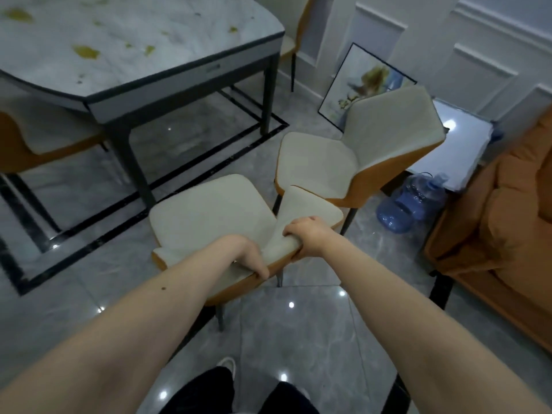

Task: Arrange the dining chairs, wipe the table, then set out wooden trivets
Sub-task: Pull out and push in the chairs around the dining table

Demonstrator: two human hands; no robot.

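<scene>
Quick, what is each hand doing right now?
Left hand: grips the top edge of the near chair backrest.
Right hand: grips the same backrest edge.

You have open floor (89, 222) between the near chair (206, 210) and the table leg (131, 165). To your right, a second chair (352, 162) touches it, with a water jug (409, 201) and sofa (501, 222) beyond.
</scene>
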